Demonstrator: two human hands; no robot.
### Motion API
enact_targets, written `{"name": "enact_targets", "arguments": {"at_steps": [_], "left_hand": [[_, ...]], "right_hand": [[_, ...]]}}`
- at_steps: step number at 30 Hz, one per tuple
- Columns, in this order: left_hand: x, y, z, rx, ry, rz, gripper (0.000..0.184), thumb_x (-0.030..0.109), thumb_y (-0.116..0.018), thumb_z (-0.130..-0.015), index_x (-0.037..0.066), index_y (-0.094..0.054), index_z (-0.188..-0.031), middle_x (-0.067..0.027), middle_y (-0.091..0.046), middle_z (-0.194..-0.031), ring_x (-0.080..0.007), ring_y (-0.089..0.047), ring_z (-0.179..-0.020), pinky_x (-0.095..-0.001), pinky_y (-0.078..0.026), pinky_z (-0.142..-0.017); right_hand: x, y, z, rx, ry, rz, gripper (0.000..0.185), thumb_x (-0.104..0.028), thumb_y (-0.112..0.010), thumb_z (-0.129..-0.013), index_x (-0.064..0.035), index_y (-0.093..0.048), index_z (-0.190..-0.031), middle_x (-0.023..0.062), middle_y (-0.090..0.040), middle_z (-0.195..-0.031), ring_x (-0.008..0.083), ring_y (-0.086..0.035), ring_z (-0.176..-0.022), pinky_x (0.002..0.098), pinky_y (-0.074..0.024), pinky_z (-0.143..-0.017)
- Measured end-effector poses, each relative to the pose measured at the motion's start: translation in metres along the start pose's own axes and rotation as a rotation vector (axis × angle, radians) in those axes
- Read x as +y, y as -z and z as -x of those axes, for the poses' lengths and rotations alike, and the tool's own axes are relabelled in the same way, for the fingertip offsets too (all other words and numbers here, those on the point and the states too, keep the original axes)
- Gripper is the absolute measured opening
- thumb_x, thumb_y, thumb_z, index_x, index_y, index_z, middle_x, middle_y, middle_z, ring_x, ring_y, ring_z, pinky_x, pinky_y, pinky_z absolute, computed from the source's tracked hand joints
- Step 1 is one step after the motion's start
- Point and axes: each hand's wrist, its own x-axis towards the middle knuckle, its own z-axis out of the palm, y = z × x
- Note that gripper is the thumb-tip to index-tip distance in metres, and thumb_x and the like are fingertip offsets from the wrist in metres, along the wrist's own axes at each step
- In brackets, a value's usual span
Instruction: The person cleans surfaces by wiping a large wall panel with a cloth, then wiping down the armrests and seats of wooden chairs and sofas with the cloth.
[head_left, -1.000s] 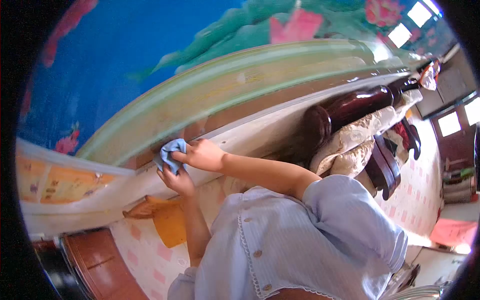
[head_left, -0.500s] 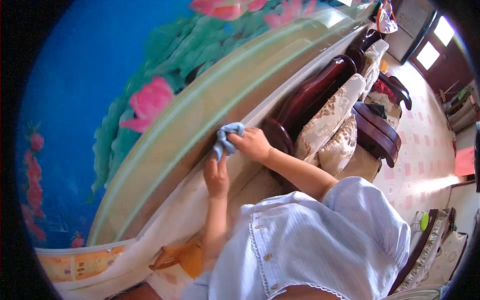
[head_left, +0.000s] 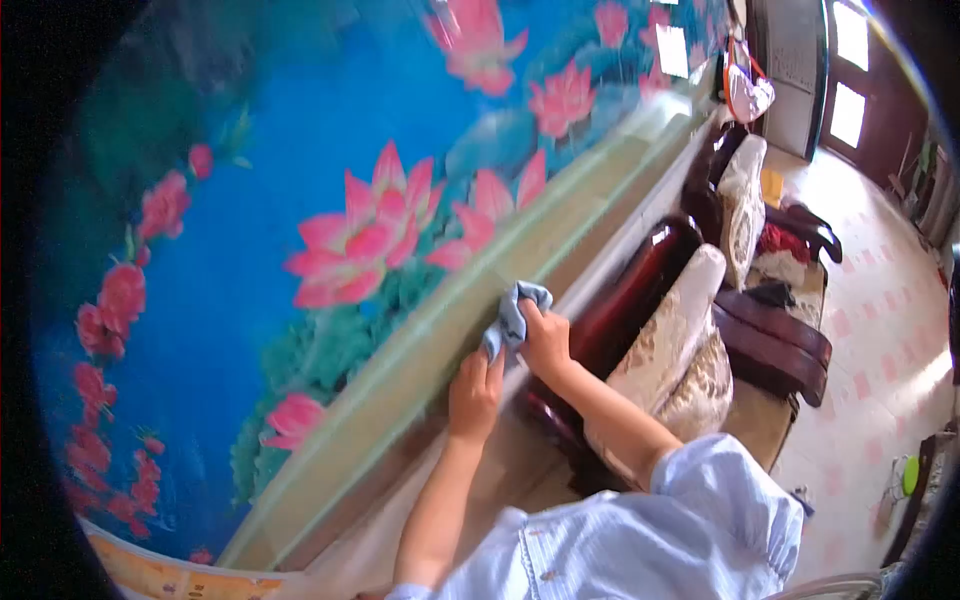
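Crumpled light-blue fabric cloth sits between the nearer right hand, closed on its upper bulk, and left hand, which seems to pinch its lower end. Long axis slants along the pale green-and-tan wall border.

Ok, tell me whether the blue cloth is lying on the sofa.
No, the right hand holds the blue cloth at the painted wall's lower border.
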Motion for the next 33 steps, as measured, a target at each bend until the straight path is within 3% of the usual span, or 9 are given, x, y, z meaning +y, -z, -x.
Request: {"name": "enact_targets", "arguments": {"at_steps": [1,9,14,19,21,27,30,32,33], "left_hand": [[0.000,0.010,-0.014,-0.014,-0.003,-0.009,0.039,0.000,-0.059,-0.082,0.002,-0.061,-0.121,-0.0164,-0.058,-0.108,-0.0307,-0.058,-0.097,-0.0383,-0.051,-0.081],[-0.031,0.119,-0.197,0.500,-0.128,-0.522,0.032,0.010,-0.059,-0.084,0.009,-0.065,-0.115,-0.0109,-0.060,-0.112,-0.0278,-0.059,-0.092,-0.0387,-0.048,-0.076],[-0.026,0.164,-0.288,0.546,-0.021,-0.592,0.039,0.013,-0.049,-0.087,0.012,-0.060,-0.125,-0.0110,-0.058,-0.115,-0.0294,-0.056,-0.101,-0.0416,-0.046,-0.079],[-0.017,0.131,-0.292,0.490,-0.090,-0.553,0.028,0.012,-0.052,-0.085,0.009,-0.065,-0.110,-0.0081,-0.056,-0.099,-0.0275,-0.054,-0.089,-0.0407,-0.045,-0.073],[-0.010,0.105,-0.277,0.406,-0.163,-0.523,0.010,0.013,-0.059,-0.083,0.010,-0.066,-0.089,-0.0022,-0.058,-0.096,-0.0206,-0.053,-0.085,-0.0363,-0.043,-0.068],[0.000,0.061,-0.253,0.301,-0.374,-0.466,0.005,0.016,-0.062,-0.082,0.011,-0.062,-0.080,-0.0026,-0.056,-0.091,-0.0209,-0.053,-0.083,-0.0343,-0.042,-0.068],[0.001,0.077,-0.283,0.270,-0.329,-0.639,0.007,0.015,-0.058,-0.083,0.013,-0.064,-0.086,-0.0012,-0.054,-0.093,-0.0190,-0.052,-0.086,-0.0340,-0.042,-0.070],[-0.001,0.090,-0.327,0.467,-0.338,-0.698,0.015,0.015,-0.055,-0.084,0.014,-0.065,-0.095,-0.0003,-0.054,-0.095,-0.0180,-0.052,-0.088,-0.0337,-0.043,-0.071],[0.002,0.096,-0.345,0.363,-0.220,-0.666,0.034,0.012,-0.050,-0.086,0.010,-0.064,-0.117,-0.0066,-0.057,-0.109,-0.0233,-0.055,-0.101,-0.0364,-0.047,-0.079]], "right_hand": [[-0.001,-0.001,-0.018,0.101,0.071,-0.041,0.033,-0.011,-0.068,-0.070,-0.0141,-0.059,-0.101,0.0141,-0.062,-0.075,0.0348,-0.063,-0.069,0.0439,-0.0489,-0.059],[-0.107,0.063,-0.226,0.395,0.338,-0.009,0.022,-0.016,-0.060,-0.082,-0.0163,-0.060,-0.104,0.0108,-0.062,-0.082,0.0316,-0.065,-0.071,0.0426,-0.0496,-0.057],[-0.134,0.099,-0.321,0.530,0.497,0.027,0.022,-0.014,-0.056,-0.083,-0.0186,-0.061,-0.104,0.0106,-0.064,-0.087,0.0312,-0.066,-0.074,0.0419,-0.0520,-0.058],[-0.096,0.096,-0.305,0.455,0.391,-0.026,0.030,-0.009,-0.059,-0.078,-0.0178,-0.062,-0.107,0.0139,-0.065,-0.089,0.0375,-0.064,-0.075,0.0448,-0.0509,-0.063],[-0.066,0.087,-0.282,0.416,0.311,-0.071,0.030,-0.008,-0.058,-0.079,-0.0171,-0.062,-0.107,0.0152,-0.065,-0.088,0.0380,-0.064,-0.075,0.0451,-0.0509,-0.064],[-0.004,0.070,-0.225,0.393,0.179,-0.088,0.034,-0.005,-0.058,-0.077,-0.0148,-0.061,-0.109,0.0204,-0.063,-0.089,0.0408,-0.063,-0.078,0.0471,-0.0506,-0.064],[-0.006,0.081,-0.263,0.465,0.243,0.017,0.023,-0.011,-0.055,-0.084,-0.0158,-0.058,-0.106,0.0181,-0.064,-0.085,0.0386,-0.065,-0.070,0.0464,-0.0518,-0.057],[-0.024,0.102,-0.311,0.496,0.249,0.088,0.023,-0.011,-0.053,-0.086,-0.0151,-0.055,-0.108,0.0187,-0.064,-0.086,0.0390,-0.065,-0.070,0.0470,-0.0521,-0.057],[-0.028,0.111,-0.338,0.517,0.260,0.107,0.023,-0.012,-0.052,-0.086,-0.0152,-0.054,-0.109,0.0192,-0.064,-0.086,0.0396,-0.065,-0.070,0.0478,-0.0520,-0.058]]}}
